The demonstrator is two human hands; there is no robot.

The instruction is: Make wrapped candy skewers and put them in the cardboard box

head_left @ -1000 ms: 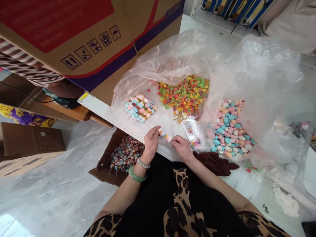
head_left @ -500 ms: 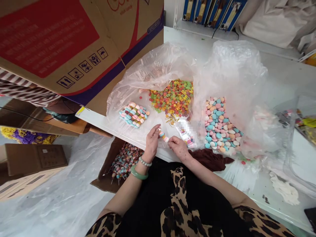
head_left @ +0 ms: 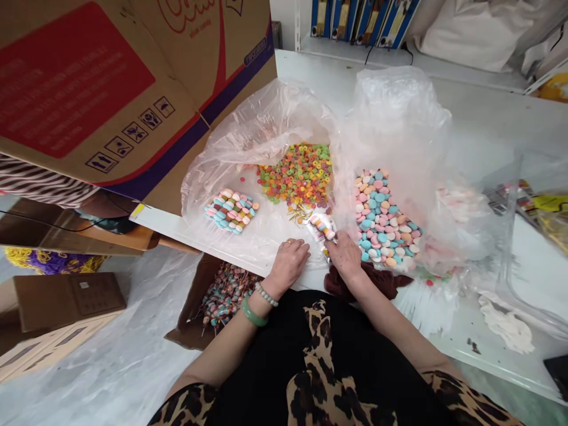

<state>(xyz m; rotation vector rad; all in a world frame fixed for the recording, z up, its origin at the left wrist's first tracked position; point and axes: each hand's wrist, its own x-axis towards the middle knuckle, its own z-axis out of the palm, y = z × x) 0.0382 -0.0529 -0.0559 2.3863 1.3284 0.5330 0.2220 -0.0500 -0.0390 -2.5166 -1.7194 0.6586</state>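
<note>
My right hand (head_left: 345,254) is closed on the lower end of a candy skewer (head_left: 322,226), a short row of pastel candies. The skewer lies over the shiny printed wrappers (head_left: 320,239), mostly covered by it and my fingers. My left hand (head_left: 289,264) rests on the clear plastic at the table's front edge, holding nothing visible, fingers extended. Finished-looking candy skewers (head_left: 231,210) are stacked to the left. Colourful ring candies (head_left: 299,176) are heaped behind, with small golden sticks (head_left: 298,214) before them. Pastel oval candies (head_left: 384,222) spread to the right.
A big printed carton (head_left: 177,160) stands at the table's left. Below the edge, an open box (head_left: 184,322) holds many candy skewers. Dark brown cloth (head_left: 364,281) lies by my right wrist. Clear plastic bags (head_left: 399,112) billow behind the candies, and white gloves (head_left: 506,325) lie far right.
My right hand has moved right with the candy skewer, bringing it over the wrappers. My left hand has let go of the skewer and come down to the table's front edge.
</note>
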